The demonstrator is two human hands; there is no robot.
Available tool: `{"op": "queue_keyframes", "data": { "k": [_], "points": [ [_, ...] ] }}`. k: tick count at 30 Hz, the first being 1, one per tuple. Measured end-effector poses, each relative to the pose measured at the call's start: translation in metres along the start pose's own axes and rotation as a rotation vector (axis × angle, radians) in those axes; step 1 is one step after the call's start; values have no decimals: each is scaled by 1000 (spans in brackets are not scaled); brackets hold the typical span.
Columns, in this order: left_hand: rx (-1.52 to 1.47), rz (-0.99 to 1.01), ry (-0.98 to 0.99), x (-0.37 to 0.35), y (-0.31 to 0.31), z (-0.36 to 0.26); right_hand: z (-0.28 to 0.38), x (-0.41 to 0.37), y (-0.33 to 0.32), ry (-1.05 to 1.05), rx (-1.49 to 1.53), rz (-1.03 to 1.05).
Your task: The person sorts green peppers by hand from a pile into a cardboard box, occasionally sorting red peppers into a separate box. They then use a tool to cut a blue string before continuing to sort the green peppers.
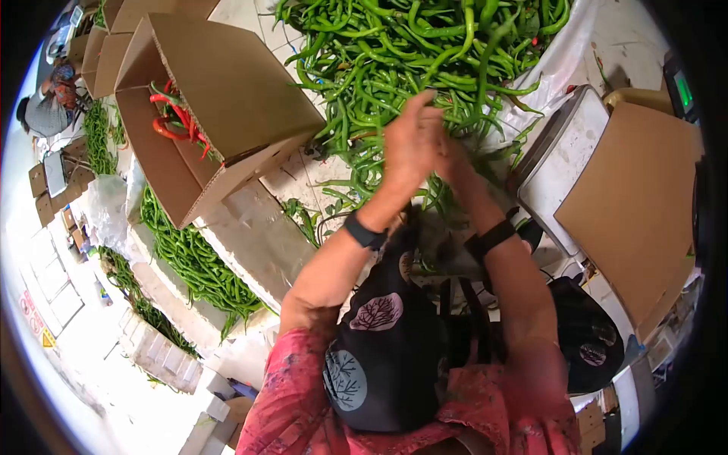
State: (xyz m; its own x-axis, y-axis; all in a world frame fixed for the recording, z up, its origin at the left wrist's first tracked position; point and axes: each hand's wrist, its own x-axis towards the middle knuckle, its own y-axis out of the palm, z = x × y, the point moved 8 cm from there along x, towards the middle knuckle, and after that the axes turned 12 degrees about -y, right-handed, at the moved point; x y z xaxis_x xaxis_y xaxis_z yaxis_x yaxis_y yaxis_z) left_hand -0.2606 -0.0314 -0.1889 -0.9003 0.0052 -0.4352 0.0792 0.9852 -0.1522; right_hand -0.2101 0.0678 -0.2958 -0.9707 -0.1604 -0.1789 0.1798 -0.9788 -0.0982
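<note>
step: seemingly handling green peppers [425,57], heaped below and beyond the fingers | left hand [409,144], right hand [453,158]: close together, blurred; cannot tell if grasping | next: likely calls for reaching to the peppers

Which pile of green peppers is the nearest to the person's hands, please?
The large heap at the picture's top centre: the left hand and right hand overlap it in view. The other green piles lie farther away, at left.
</note>
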Motion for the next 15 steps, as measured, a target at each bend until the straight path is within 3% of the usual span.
{"op": "queue_keyframes", "data": {
  "k": [1,2,3,4,5,8,9,10,12,14,15],
  "points": [
    [163,-70,86,4,-20,10,-1,3,-8,211,-65,100],
    [257,-87,115,4,-36,20,-5,8,-14,217,-60,100],
    [684,-114,144,4,-47,36,4,23,-29,55,-253,34],
    [792,-194,368,-1,-59,50,18,31,-40,-109,-446,-37],
    [898,-224,393,-1,-65,62,28,33,-47,-10,-280,-86],
    [1112,-297,462,7,-68,86,20,21,-50,-88,-394,-6],
    [1232,-344,506,10,-66,87,32,12,-50,81,-170,-1],
    [1230,-345,515,13,-67,82,32,6,-52,77,-172,-8],
    [1315,-172,212,30,-70,94,22,-9,-61,116,-29,-77],
    [1302,-134,266,17,-71,58,34,-21,-73,92,13,-182],
    [1187,14,241,8,-73,45,37,-27,-82,135,31,-217]
  ]
}}
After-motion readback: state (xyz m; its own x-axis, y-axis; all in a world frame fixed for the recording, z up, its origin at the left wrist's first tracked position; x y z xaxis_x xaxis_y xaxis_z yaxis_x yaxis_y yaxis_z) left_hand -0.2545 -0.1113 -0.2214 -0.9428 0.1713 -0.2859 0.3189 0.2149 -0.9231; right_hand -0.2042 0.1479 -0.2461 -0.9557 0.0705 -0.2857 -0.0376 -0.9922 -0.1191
